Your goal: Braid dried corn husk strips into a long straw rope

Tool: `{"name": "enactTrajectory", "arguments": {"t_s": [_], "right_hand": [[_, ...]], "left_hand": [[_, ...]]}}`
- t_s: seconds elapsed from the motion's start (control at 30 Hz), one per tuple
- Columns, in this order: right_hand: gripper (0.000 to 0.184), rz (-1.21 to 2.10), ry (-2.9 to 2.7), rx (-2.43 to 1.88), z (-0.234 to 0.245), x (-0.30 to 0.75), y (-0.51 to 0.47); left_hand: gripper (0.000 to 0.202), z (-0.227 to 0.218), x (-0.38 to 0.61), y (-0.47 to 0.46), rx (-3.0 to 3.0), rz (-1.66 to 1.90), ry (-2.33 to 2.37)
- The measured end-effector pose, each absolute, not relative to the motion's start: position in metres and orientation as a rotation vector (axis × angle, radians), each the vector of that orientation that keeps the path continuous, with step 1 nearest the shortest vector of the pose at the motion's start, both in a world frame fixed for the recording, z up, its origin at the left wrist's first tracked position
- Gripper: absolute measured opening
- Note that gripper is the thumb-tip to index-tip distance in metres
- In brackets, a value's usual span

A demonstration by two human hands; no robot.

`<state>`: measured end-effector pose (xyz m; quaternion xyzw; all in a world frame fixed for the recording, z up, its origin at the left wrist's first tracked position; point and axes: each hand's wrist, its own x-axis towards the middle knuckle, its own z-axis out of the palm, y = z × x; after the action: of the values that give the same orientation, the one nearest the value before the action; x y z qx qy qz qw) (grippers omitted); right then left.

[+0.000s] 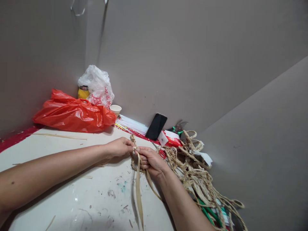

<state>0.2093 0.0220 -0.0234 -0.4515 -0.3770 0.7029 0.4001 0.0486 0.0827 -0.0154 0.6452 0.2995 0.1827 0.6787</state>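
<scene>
Over the middle of the white tabletop (101, 189), my left hand (120, 146) and my right hand (151, 160) meet, fingertips almost touching. Both pinch a braided straw cord (132, 138), whose plaited end sticks up between them. Loose flat straw strips (139, 195) hang down from my right hand toward the near edge. Part of the plait drops behind the fingers, where the exact grip is hidden. Just right of my right hand lie red-handled scissors (162, 154), partly covered by a heap of braided straw cord (194, 173).
A red plastic bag (77, 115) lies at the back left, near a white plastic bag (96, 85), a yellow jar (83, 92) and a paper cup (115, 109). A black phone (156, 126) leans against the grey wall beside a red-white box (170, 138) and green-handled pruners (178, 128).
</scene>
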Motion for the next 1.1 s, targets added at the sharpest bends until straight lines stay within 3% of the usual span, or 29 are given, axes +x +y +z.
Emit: {"name": "enactTrajectory", "arguments": {"t_s": [0.13, 0.37, 0.63, 0.9, 1.1], "right_hand": [[0.027, 1.753, -0.997, -1.186, -0.024, 0.208, 0.022], [0.03, 1.586, -1.122, -1.357, -0.02, 0.203, 0.019], [0.024, 1.151, -1.423, -1.525, -0.028, 0.199, 0.019], [0.025, 0.782, -1.828, -1.735, -0.007, 0.204, 0.008], [0.025, 0.952, -1.671, -1.796, -0.003, 0.191, 0.006]], "left_hand": [[0.024, -0.02, 0.047, 0.086, 1.627, 0.481, 0.695], [0.017, -0.013, 0.047, 0.085, 1.394, 0.267, 0.778], [0.012, -0.015, 0.049, 0.082, 1.334, 0.261, 0.794], [0.017, -0.027, 0.055, 0.081, 1.482, 0.366, 0.929], [0.019, -0.035, 0.056, 0.08, 1.543, 0.506, 0.81]]}}
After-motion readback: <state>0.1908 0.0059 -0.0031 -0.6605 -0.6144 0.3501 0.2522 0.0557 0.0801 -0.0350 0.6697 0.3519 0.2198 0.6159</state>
